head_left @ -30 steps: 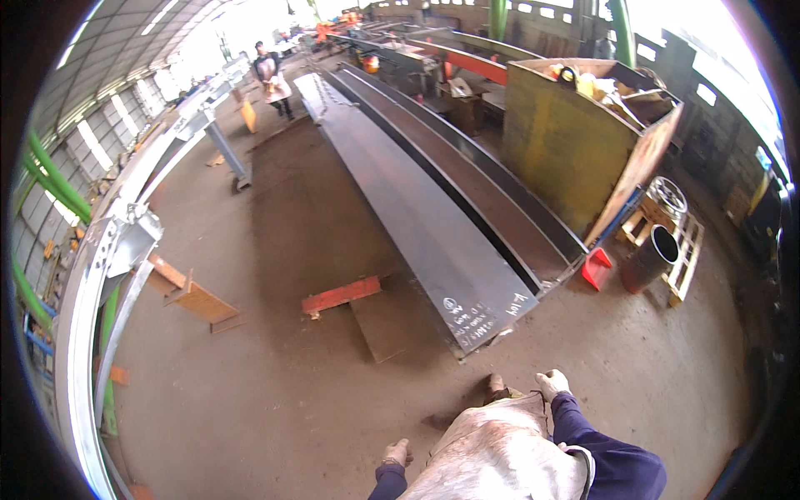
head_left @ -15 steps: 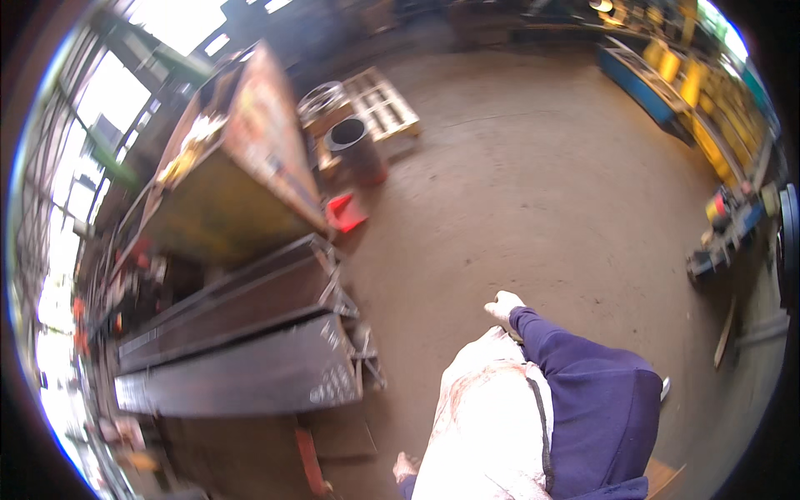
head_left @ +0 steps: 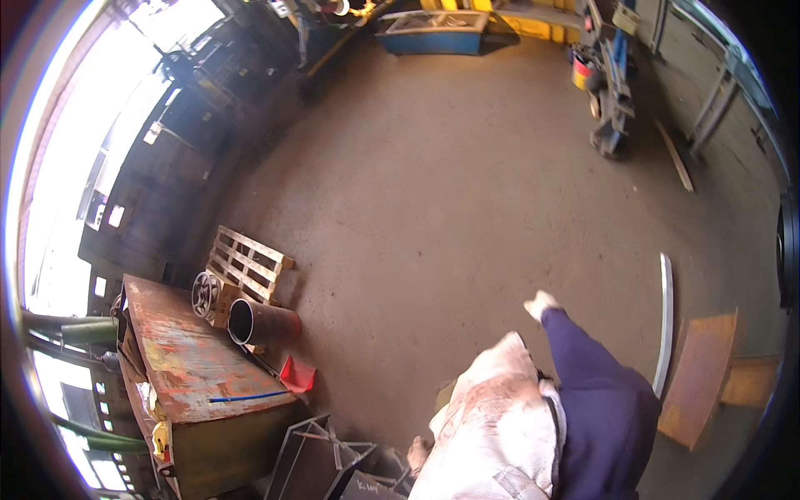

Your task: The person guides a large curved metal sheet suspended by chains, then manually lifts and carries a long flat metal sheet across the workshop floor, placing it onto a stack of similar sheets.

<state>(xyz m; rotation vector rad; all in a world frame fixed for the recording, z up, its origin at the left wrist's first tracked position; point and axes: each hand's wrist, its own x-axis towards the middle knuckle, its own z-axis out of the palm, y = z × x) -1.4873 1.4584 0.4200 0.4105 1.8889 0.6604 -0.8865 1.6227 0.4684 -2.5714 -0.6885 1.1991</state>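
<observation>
My right hand (head_left: 542, 305), pale at the end of a dark blue sleeve (head_left: 596, 358), hangs over the brown floor. Its thumb side stands a little apart and I see nothing in it. Low in the view, my left hand (head_left: 418, 455) shows in part beside my stained, light-coloured apron (head_left: 492, 417). Its fingers are too hidden to tell whether they are open or closed. Nearest to it are dark metal frames (head_left: 321, 454) at the lower edge. Neither hand touches anything that I can see.
Left stands a large rusty metal bin (head_left: 200, 350), with a red scoop-like piece (head_left: 297, 375), an open cylinder (head_left: 265, 322) and a wooden pallet (head_left: 248, 258) nearby. A long pale bar (head_left: 664, 325) and a rusty plate (head_left: 698, 379) lie right. A blue container (head_left: 433, 37) stands far ahead.
My view has swung to the right; the bin, pallet and metal frames now sit lower left. The bar and rusty plate have come into view. Both hands stay beside my body.
</observation>
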